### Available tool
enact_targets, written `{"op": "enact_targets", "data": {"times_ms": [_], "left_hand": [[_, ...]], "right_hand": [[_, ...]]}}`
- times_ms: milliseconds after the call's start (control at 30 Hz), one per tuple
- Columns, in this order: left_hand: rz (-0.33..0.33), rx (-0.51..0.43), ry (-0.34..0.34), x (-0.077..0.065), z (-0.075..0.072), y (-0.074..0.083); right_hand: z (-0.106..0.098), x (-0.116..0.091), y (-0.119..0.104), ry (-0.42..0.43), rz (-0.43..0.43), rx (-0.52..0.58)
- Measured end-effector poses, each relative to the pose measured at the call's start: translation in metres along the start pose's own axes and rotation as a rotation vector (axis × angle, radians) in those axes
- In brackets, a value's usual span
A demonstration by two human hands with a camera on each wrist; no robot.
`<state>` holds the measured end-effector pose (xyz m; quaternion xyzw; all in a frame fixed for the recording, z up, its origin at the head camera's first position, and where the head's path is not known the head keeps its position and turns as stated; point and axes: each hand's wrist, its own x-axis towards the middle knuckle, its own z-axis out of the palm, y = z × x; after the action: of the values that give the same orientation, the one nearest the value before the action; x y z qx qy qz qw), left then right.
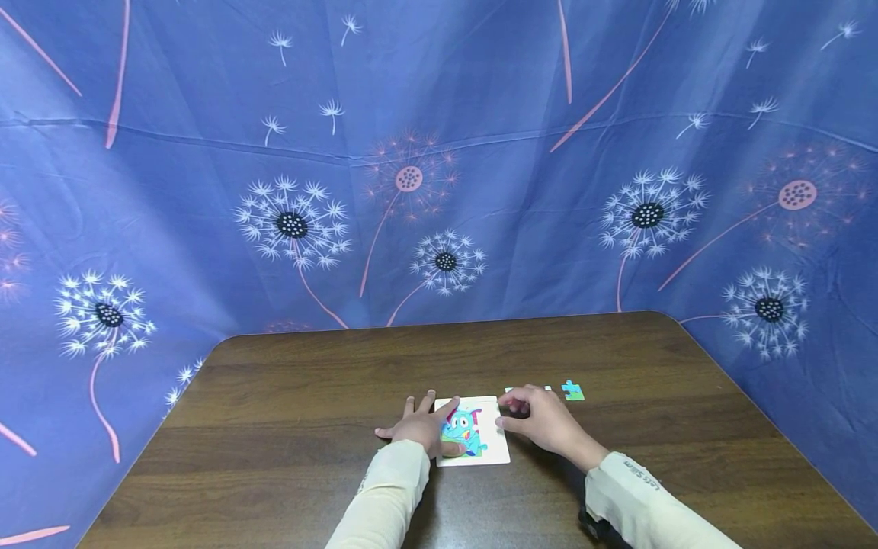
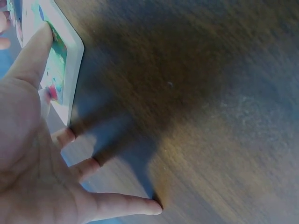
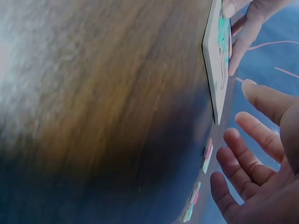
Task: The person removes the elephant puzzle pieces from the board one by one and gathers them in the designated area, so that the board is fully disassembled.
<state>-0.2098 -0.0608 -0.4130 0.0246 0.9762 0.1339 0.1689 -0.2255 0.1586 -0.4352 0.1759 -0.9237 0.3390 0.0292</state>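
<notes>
A white-framed jigsaw board (image 1: 497, 451) bearing a blue cartoon animal lies flat on the table. My left hand (image 1: 420, 429) is spread at its left side, thumb and index finger over the picture. In the left wrist view, the thumb (image 2: 35, 53) presses on the board's face while other fingertips rest on the wood. My right hand (image 1: 542, 421) hovers by the board's right edge, fingers loosely bent. The right wrist view shows nothing between those fingers (image 3: 254, 133). A loose jigsaw piece (image 1: 572, 391), blue and green, lies beyond the right hand.
Partly covered by the right hand, another loose piece (image 1: 548, 388) shows only its edges. The brown wooden table (image 1: 288, 404) ends at a blue curtain (image 1: 521, 229) with a dandelion print. A dark object (image 1: 595, 526) sits under the right sleeve.
</notes>
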Motion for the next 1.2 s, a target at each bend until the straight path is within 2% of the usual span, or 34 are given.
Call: {"op": "enact_targets", "data": {"times_ms": [333,567,1200], "left_hand": [[-0.010,0.011,-0.012,-0.001,-0.002,0.001],[-0.006,0.012,-0.011,0.000,0.000,0.000],[0.009,-0.016,0.013,0.001,0.003,-0.002]], "right_hand": [[0.012,0.004,-0.012,0.010,0.047,-0.007],[0.019,0.009,-0.020,0.003,0.090,-0.069],[0.032,0.016,-0.029,0.031,0.099,-0.198]]}}
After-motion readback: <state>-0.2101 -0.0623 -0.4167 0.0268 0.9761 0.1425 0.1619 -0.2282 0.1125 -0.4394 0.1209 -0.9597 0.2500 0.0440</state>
